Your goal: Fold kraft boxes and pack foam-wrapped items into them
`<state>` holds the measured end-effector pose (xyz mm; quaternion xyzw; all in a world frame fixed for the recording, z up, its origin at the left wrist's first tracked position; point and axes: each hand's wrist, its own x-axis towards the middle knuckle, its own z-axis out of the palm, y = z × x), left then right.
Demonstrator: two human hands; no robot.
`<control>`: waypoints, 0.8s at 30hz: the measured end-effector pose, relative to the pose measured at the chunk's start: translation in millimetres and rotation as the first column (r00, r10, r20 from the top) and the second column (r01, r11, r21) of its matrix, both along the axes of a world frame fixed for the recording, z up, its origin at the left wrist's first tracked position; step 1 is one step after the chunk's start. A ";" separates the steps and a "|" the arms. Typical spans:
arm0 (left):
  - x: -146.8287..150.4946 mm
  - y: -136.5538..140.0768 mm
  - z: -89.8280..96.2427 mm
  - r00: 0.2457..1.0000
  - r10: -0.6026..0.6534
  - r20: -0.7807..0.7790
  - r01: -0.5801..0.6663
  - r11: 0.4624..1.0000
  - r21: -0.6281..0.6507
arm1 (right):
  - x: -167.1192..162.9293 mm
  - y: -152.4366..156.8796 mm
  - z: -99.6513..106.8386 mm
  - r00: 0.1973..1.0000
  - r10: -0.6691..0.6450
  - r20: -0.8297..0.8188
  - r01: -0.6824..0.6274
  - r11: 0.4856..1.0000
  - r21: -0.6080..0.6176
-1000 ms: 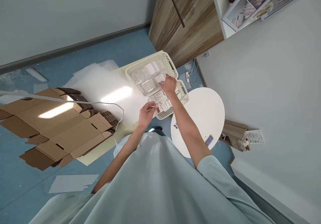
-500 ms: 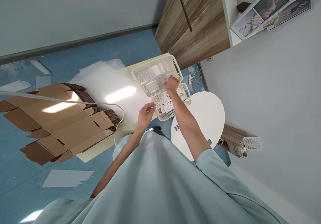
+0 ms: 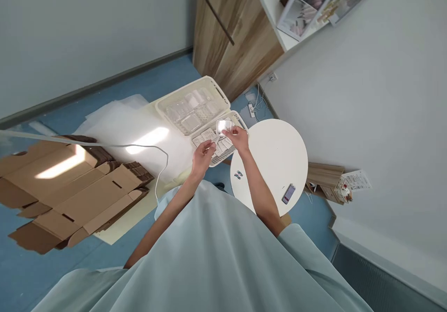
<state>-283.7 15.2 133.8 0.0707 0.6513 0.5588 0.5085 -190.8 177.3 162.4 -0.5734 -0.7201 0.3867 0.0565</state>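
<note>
Right hand [image 3: 240,138] pinches clear plastic case [image 3: 224,125] by near edge | left hand [image 3: 202,157] curled, grip unclear | slack pinch could drop it onto printed cards [image 3: 206,136] in near basket [image 3: 227,154]

Two plastic baskets [image 3: 209,119] stand left of one round white table [image 3: 272,149]; one smartphone [image 3: 288,193] rests on it, and one power strip [image 3: 251,110] lies beyond it.

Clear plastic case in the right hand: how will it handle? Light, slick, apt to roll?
Probably light: the right hand holds the clear plastic case near one edge. The bright glare on it suggests a smooth, possibly slippery surface. Its squarish outline makes rolling unlikely; pushed, it would more likely slide.
</note>
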 end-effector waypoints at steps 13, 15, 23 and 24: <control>134.7 31.0 19.2 0.838 -0.545 -0.021 0.543 0.830 0.128 | 220.1 -122.1 26.5 0.821 -0.510 -0.257 0.506 0.858 -0.087; 155.0 31.0 20.6 0.805 -0.591 -0.052 0.593 0.798 0.102 | 244.5 -135.7 30.2 0.864 -0.480 -0.154 0.495 0.865 0.084; 223.8 18.4 22.5 0.653 -0.749 -0.115 0.757 0.650 0.067 | 323.9 -180.3 39.1 0.965 -0.261 0.023 0.248 0.937 0.247; 230.6 16.0 23.7 0.634 -0.765 -0.111 0.773 0.631 0.062 | 332.1 -184.8 36.6 0.961 -0.277 0.005 0.268 0.937 0.225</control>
